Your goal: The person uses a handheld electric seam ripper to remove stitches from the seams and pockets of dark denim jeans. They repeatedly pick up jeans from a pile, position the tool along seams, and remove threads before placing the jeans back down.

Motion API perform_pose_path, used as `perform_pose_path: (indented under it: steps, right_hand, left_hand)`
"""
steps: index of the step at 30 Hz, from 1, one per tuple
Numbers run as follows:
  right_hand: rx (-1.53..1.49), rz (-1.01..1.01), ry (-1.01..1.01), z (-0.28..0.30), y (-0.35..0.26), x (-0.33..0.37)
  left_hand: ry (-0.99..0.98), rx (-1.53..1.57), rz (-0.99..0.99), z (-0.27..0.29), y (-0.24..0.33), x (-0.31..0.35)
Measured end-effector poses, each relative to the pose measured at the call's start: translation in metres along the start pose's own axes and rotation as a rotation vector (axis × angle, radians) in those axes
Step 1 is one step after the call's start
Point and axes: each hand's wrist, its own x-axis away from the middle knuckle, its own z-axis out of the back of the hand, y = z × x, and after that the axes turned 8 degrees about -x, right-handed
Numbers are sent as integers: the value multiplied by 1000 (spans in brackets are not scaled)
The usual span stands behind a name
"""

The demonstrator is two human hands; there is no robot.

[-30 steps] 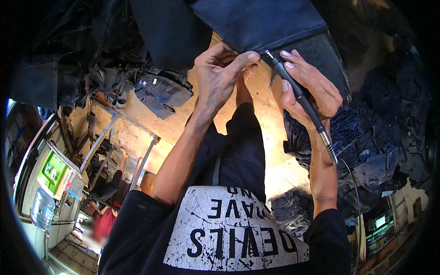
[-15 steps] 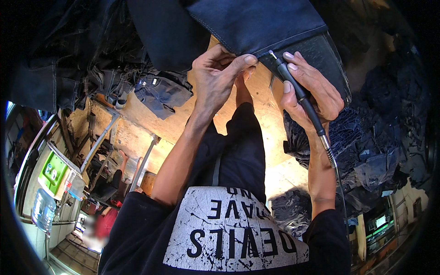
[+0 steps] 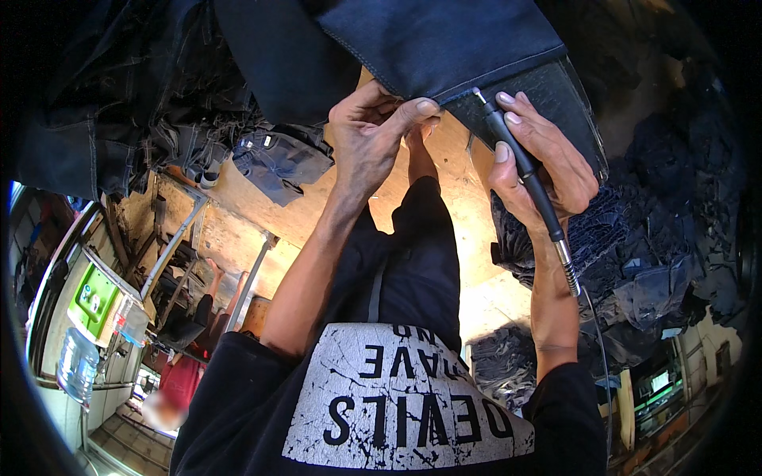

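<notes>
- The right hand [image 3: 540, 155] shifts a touch along the dark denim hem [image 3: 484, 83], and the pen-shaped rotary tool [image 3: 520, 163] rides with it, its tip now sitting right on the hem's edge.
- The tool tilts slightly steeper than a second ago, its metal collar and thin cable [image 3: 591, 317] swinging a little lower past the wrist.
- The left hand [image 3: 373, 139] nudges its pinch on the hem a shade nearer the tool tip, thumb and forefinger closing tighter on the fold.
</notes>
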Motion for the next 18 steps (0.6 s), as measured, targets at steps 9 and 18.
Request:
perform_pose_path:
  steps: [9,18]
  right_hand:
    - [11,-18,12,2,0,0]
    - [9,-30,39,2,1,1]
  left_hand:
    - [-13,-41,1,3,-2,-2]
    - [-14,-71,11,7,-8,-5]
